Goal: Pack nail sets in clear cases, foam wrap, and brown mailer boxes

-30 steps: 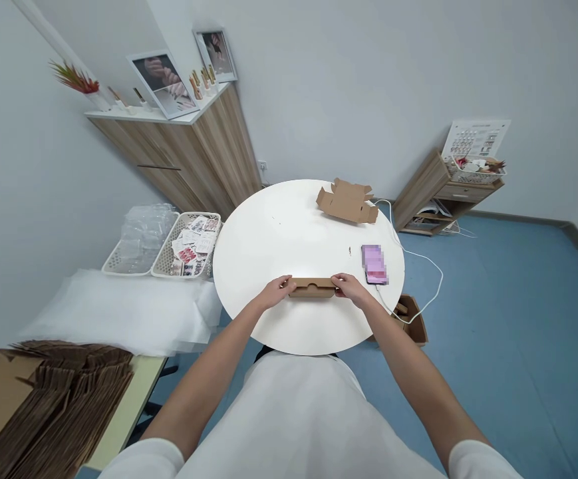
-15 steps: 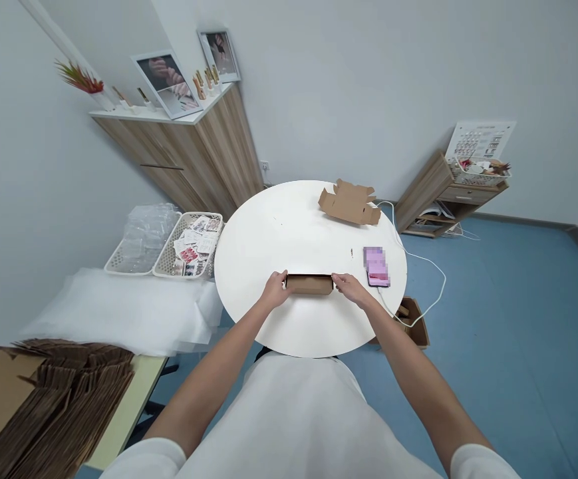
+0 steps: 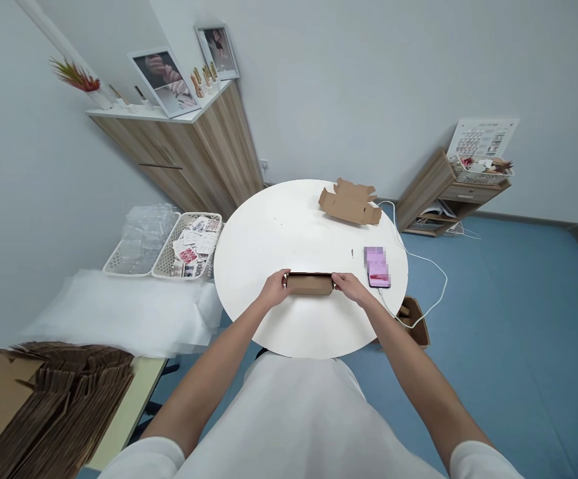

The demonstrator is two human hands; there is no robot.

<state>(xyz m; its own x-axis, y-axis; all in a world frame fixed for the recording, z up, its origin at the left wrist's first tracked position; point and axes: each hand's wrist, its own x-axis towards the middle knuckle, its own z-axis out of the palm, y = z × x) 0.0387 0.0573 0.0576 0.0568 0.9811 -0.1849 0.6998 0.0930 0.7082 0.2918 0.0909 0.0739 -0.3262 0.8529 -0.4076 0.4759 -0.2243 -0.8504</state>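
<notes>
**Small oblong brown cardboard box point(image 3: 310, 285) gripped at both ends by left hand point(image 3: 275, 289) and right hand point(image 3: 349, 286)**

The printing on show is too small or too blurred to read. A white rectangular board point(image 3: 483, 138), leaning on the wall at the right, carries rows of little pictures and lines of text. Loose white and red printed cards point(image 3: 191, 243) fill a white perforated plastic basket point(image 3: 165, 256) at the left. The purple screen of a dark-edged phone point(image 3: 377, 267) is pixelated, its wording lost.

The left hand closes on the box's left end, its fingers partly hidden. The right hand pinches the opposite end, thumb and fingers drawn close together. The box lies level between them, over the near half of a round white surface point(image 3: 259, 246); whether it touches that top cannot be told. A dark strip runs along its far edge.

Just beyond the right hand lies the phone, with a white cable point(image 3: 447, 278) plugged into its near end. Farther back, a flat brown cardboard blank with cut flaps point(image 3: 351, 203) rests near the far rim.
</notes>
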